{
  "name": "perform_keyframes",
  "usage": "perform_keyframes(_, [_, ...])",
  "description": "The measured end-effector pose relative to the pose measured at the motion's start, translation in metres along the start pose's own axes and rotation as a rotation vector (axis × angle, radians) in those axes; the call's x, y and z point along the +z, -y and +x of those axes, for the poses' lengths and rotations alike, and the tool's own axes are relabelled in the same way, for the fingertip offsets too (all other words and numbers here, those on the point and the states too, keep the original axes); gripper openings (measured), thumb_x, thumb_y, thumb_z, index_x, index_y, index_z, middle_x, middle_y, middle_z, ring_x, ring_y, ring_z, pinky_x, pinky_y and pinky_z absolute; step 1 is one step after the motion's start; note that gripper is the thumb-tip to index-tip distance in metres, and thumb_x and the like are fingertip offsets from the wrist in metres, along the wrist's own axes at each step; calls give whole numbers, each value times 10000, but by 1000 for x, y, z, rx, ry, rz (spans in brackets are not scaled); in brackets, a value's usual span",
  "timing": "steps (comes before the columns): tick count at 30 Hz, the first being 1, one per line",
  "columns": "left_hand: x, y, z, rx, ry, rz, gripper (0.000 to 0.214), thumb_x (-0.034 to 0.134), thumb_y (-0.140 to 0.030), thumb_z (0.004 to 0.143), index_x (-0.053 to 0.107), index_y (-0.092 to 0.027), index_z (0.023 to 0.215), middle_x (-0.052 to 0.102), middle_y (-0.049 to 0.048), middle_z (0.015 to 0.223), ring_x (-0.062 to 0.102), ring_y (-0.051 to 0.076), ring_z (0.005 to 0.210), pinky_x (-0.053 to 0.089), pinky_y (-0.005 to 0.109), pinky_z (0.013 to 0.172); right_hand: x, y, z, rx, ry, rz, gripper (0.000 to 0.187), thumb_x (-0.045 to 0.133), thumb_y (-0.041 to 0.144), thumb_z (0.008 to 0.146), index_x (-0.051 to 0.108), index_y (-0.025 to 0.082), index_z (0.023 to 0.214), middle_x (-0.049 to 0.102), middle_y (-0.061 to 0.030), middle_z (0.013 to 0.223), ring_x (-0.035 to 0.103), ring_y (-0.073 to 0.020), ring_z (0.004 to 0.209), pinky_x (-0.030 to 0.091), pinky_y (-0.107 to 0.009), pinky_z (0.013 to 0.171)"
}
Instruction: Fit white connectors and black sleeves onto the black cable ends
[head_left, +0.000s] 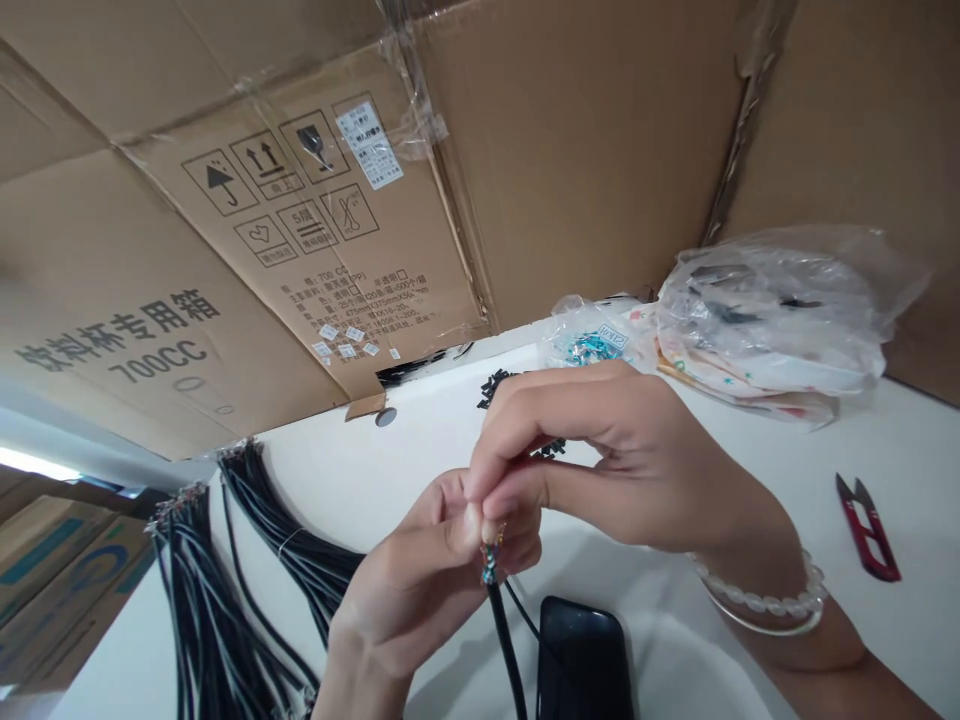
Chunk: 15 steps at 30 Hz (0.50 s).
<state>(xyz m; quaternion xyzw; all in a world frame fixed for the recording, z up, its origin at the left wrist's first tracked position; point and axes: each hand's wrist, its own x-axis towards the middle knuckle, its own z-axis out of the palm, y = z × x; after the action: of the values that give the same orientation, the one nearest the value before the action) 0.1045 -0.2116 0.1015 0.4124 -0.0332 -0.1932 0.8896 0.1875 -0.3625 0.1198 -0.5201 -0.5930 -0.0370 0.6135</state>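
Observation:
A black cable (pixel 504 630) rises from the lower edge, its stripped end fanning into fine coloured wires (pixel 490 560). My left hand (pixel 431 570) is closed around that end, with the wires showing at its thumb and fingertips. Thumb and forefinger of my right hand (pixel 592 460) are pinched together right against the left fingertips, above the wires. Whatever sits between the right fingertips is hidden or too small to make out. A bracelet of clear beads (pixel 765 597) is on the right wrist.
Bundles of black cables (pixel 199 600) lie at left. A dark phone (pixel 585 660) is near the front, red thread snips (pixel 868 528) at right. Behind are small black pieces (pixel 495 385), a bag of teal parts (pixel 589 345), plastic bags (pixel 780 310) and large cardboard boxes (pixel 600 150).

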Motion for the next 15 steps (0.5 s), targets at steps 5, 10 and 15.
perform_keyframes(5, [-5, 3, 0, -14, -47, 148, 409, 830, -393, 679, 512, -138, 664, 324, -15, 657, 245, 108, 646, 239, 244, 631, -3, 5, -1, 172, 28, 91, 51, 677, 74, 853, 657, 77, 806, 650, 27, 731, 603, -27, 705, 476, -110, 683])
perform_keyframes(10, [-8, 5, 1, -3, -55, 219, 318, 803, -371, 714, 592, -134, 689, 388, 5, 679, 313, 117, 666, 301, 235, 658, -9, 12, -3, 231, 111, -19, 123, 622, 91, 890, 611, 128, 773, 647, 36, 734, 595, -42, 706, 459, -147, 666])
perform_keyframes(15, [-8, 6, 7, 108, -123, 248, 257, 791, -373, 743, 672, -145, 750, 469, 14, 680, 397, 110, 654, 372, 215, 640, -7, 15, -6, 264, 58, -318, 166, 546, 38, 884, 546, 151, 763, 613, 42, 752, 547, -48, 681, 414, -171, 640])
